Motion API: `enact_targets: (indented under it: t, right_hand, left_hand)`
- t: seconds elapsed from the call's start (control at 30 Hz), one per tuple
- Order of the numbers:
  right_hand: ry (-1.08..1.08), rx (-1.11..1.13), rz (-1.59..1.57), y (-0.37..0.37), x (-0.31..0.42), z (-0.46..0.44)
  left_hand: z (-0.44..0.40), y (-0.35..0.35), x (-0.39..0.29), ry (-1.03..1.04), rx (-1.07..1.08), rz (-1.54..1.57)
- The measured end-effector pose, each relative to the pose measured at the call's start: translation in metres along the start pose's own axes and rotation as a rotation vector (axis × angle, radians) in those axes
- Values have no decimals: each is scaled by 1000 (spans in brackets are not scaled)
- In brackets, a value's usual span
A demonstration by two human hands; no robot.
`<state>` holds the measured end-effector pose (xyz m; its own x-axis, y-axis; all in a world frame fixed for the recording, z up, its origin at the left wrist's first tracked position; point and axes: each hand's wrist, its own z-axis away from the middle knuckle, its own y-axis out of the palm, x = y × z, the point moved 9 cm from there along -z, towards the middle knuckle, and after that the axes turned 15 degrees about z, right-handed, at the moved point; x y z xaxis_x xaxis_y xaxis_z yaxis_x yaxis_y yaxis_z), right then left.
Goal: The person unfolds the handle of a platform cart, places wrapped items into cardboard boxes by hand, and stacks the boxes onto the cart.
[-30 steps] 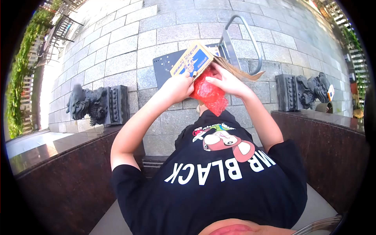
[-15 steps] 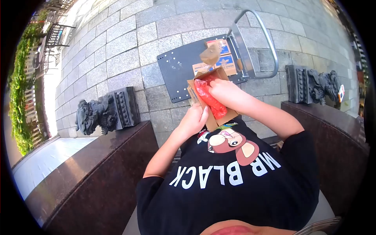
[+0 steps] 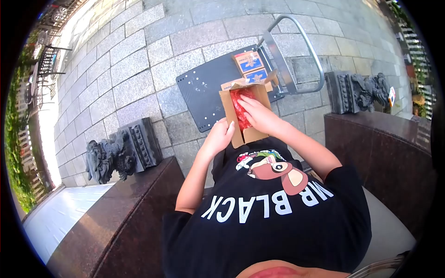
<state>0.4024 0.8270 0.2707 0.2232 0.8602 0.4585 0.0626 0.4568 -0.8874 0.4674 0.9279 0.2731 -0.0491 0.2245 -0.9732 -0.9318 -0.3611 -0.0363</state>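
An open cardboard box (image 3: 263, 96) stands in front of my body, with its flaps up at the far end. Inside lies a shiny red plastic bag (image 3: 240, 121); what it contains cannot be made out. My left hand (image 3: 220, 137) is closed on the box's left side, thumb up near the rim. My right hand (image 3: 259, 116) reaches into the box from the right. Its fingers are stretched out and rest flat on the red bag.
Behind the box is a dark platform trolley (image 3: 197, 97) with a metal handle (image 3: 308, 41). Printed boxes (image 3: 250, 61) lie on it. Dark stone ledges flank me, carrying a left lion statue (image 3: 111, 153) and a right statue (image 3: 366, 90). Grey paving (image 3: 134, 60) stretches beyond.
The red bag has gone lower and flatter into the box. My right hand has changed from gripping the bag to lying flat on it. The loose brown flap has come down.
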Motion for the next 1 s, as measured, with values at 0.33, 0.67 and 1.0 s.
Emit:
enact_targets:
  t: [0.33,0.67,1.0]
  right_hand:
    - [290,-141,-484,-18,-40,37]
    - [308,-106,-144,94,-142,-40]
    - [690,120,-444,329,-393,-190]
  left_hand:
    - [-17,-50,118,-372,-205,446]
    - [-78,-40,181,-677,-328,889]
    - [-225,-123,342,-215,-336,-324]
